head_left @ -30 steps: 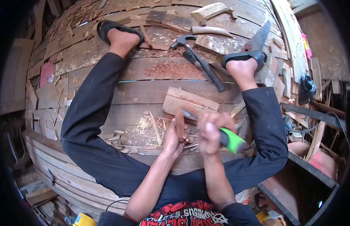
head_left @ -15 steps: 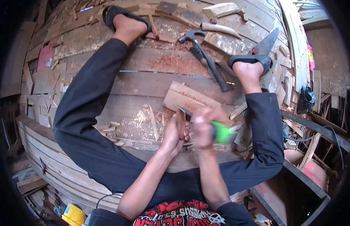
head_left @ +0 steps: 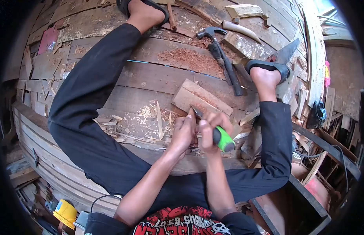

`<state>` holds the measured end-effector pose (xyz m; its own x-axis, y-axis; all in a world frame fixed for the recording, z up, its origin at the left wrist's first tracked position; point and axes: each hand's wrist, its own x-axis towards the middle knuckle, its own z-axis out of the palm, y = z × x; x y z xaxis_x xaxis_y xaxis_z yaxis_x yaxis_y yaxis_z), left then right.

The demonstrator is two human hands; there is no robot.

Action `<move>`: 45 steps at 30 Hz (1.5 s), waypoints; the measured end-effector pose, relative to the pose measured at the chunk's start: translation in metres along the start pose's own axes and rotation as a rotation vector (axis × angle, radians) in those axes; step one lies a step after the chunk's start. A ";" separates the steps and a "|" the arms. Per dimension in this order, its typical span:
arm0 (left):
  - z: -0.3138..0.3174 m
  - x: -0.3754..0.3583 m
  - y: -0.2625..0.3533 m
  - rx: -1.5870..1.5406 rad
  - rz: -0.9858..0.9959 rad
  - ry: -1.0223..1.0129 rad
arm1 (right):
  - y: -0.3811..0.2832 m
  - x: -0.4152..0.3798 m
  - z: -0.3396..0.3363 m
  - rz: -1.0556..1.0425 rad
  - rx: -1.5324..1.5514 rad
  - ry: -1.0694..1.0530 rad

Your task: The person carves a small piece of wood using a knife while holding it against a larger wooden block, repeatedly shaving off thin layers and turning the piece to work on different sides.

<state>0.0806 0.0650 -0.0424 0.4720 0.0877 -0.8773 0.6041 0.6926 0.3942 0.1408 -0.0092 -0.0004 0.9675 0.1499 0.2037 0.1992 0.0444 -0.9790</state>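
Note:
A small reddish-brown piece of wood (head_left: 191,113) stands in my left hand (head_left: 183,132), whose fingers are wrapped round its lower part. My right hand (head_left: 214,127) grips a bladed hand tool by its green and black handle (head_left: 225,140). Its dark pointed blade (head_left: 197,112) lies across the upper end of the wood piece, pointing forward and to the left. Both hands are close together, low between the legs. Just beyond them a flat wooden block (head_left: 201,98) with reddish shavings on it rests on the plank floor (head_left: 146,80).
A claw hammer (head_left: 223,60) lies ahead, near a curved pale horn-like piece (head_left: 241,31) and a wood block (head_left: 244,45). By the right foot is a handsaw (head_left: 284,53). Wood chips (head_left: 148,117) lie left of my hands. A yellow container (head_left: 65,213) stands at lower left.
The green-handled tool and my right hand have shifted slightly, and its handle is now less blurred. The blade shows further along the wood piece's top. The whole view has tilted a little.

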 end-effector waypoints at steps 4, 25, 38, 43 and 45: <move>-0.004 -0.002 0.000 0.048 0.016 -0.021 | -0.042 0.018 0.001 -0.039 0.347 0.087; -0.005 -0.006 0.004 0.280 0.121 -0.001 | 0.000 0.008 -0.001 0.082 0.037 0.034; -0.016 -0.008 0.003 0.384 0.081 0.011 | -0.029 0.023 -0.008 -0.019 0.281 0.104; -0.011 -0.009 0.016 0.396 0.094 -0.002 | 0.005 0.014 0.005 0.032 0.115 0.040; -0.018 -0.007 0.012 0.422 0.126 0.008 | -0.024 0.026 0.000 0.035 0.406 0.138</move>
<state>0.0734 0.0856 -0.0363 0.5547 0.1600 -0.8165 0.7522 0.3231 0.5743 0.1613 -0.0063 0.0282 0.9899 0.0258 0.1393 0.1147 0.4307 -0.8952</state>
